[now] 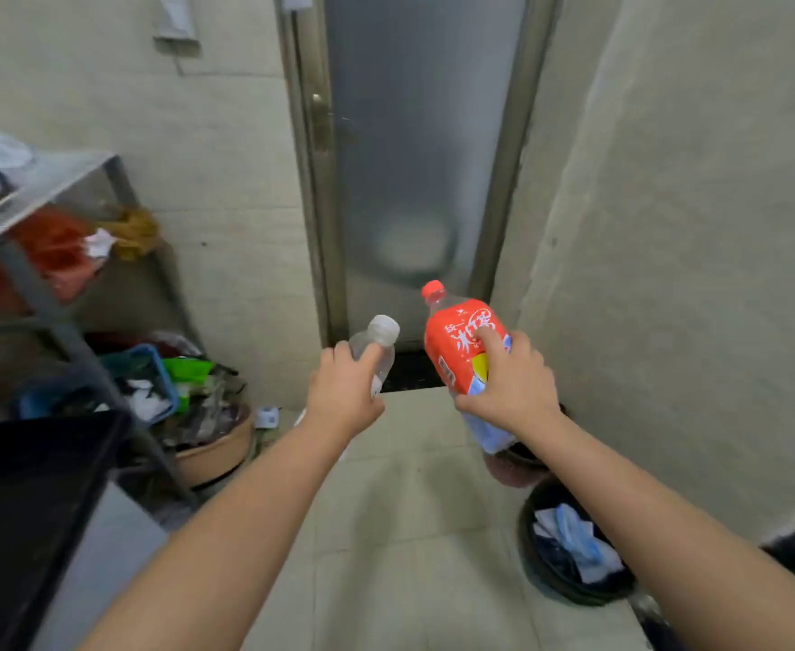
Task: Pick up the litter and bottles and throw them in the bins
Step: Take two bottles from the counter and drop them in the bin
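Two bottles: both were off the floor and in hand, held out in front of the frosted door [414, 148].
Clear bottle [377, 347]: small, white-capped, gripped around its body by the left hand [344, 392], cap pointing up and away.
Red-labelled bottle [463, 357]: larger, red cap, tilted with its neck leaning left; the right hand [513, 382] was wrapped around its label, fingers closed on it.
Black bin [534, 563]: low on the right, beside the wall and below the right forearm, with crumpled white and blue paper already inside.
Second dark container [518, 467]: partly hidden under the right wrist; what it was could not be told.
Tan basket [219, 455]: on the floor at the left, heaped with mixed rubbish, beside a blue crate [158, 368].
Floor litter [266, 415]: a small white scrap lay near the basket, not yet picked up.
Metal shelf [34, 195]: at the left, holding red and yellow bags.
Progress: pick-up of these two bottles looked done; dropping them in a bin remained, and the scrap was likely still to collect.
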{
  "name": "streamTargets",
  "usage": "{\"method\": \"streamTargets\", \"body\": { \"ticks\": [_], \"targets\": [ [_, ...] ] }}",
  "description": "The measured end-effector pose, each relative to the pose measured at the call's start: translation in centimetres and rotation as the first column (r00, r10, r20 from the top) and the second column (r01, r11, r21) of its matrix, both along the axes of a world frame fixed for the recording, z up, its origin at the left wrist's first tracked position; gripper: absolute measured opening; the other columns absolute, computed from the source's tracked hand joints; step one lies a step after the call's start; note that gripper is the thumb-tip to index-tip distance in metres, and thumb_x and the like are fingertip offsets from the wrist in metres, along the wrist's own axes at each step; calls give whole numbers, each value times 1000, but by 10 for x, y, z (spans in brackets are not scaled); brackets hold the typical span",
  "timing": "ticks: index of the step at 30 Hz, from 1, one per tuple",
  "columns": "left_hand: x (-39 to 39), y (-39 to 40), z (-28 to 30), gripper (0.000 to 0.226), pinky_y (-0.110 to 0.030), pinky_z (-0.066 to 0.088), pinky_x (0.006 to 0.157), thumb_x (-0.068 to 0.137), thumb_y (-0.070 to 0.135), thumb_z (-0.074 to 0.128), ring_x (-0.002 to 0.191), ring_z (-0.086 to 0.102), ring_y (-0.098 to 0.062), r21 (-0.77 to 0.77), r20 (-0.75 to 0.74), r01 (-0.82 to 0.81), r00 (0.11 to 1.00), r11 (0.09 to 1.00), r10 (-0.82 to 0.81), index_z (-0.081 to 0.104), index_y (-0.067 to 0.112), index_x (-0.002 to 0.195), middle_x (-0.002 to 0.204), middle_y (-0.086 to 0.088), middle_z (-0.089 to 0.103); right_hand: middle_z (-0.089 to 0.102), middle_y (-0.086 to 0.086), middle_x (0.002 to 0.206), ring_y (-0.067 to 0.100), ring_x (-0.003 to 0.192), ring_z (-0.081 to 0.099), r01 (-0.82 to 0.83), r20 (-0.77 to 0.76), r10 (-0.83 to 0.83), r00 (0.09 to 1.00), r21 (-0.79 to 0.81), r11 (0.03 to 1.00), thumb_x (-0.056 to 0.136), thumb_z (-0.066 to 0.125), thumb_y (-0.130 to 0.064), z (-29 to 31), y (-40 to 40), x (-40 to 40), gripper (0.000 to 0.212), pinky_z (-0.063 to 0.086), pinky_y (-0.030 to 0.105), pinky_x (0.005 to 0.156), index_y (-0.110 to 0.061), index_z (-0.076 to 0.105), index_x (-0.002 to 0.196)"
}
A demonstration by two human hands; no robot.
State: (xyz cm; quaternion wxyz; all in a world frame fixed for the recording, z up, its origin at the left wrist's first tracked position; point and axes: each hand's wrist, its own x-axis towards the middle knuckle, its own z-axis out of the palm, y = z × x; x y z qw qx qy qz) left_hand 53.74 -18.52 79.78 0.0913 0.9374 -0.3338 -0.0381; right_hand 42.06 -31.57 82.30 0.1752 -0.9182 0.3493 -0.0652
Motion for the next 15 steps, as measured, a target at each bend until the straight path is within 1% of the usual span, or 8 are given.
{"method": "streamTargets", "body": {
  "ticks": [3, 6, 8, 12, 15],
  "targets": [
    [-9, -89, -7, 56, -40, 45, 93, 85, 21, 57, 121, 40, -33, 57, 20, 143, 989, 988, -144, 36, 20, 137, 130, -14, 42, 31, 15, 142, 36, 124, 40, 85, -42, -86, 995, -7, 996, 69, 71, -38, -10, -72, -20, 86, 39, 42, 102, -27, 25, 141],
    [-6, -165, -15, 55, -40, 45, 94, 86, 23, 56, 123, 40, -32, 112, 30, 219, 974, 969, -223, 34, 20, 137, 132, -13, 41, 30, 15, 143, 35, 125, 40, 165, -99, -164, 982, 1, 986, 71, 70, -41, -28, -134, -29, 88, 38, 42, 102, -27, 22, 143],
    [1, -210, -27, 54, -40, 44, 95, 88, 24, 54, 124, 39, -32, 154, 14, 265, 963, 952, -271, 33, 19, 138, 134, -14, 40, 33, 15, 141, 35, 125, 41, 226, -149, -220, 964, 28, 974, 71, 69, -43, -47, -173, -31, 87, 37, 41, 103, -27, 22, 143],
    [36, -309, -63, 53, -39, 45, 94, 89, 29, 54, 124, 40, -31, 209, -76, 341, 940, 916, -333, 33, 18, 136, 133, -13, 41, 42, 15, 134, 35, 123, 46, 386, -203, -354, 913, 144, 911, 72, 68, -46, -93, -258, -17, 86, 39, 41, 102, -24, 24, 142],
    [71, -388, -97, 59, -40, 45, 95, 85, 30, 60, 123, 40, -32, 196, -214, 364, 922, 910, -323, 33, 18, 136, 132, -14, 42, 43, 20, 133, 38, 122, 47, 495, -252, -436, 864, 265, 827, 75, 69, -42, -130, -329, 8, 86, 41, 42, 101, -20, 21, 144]
  ]
}}
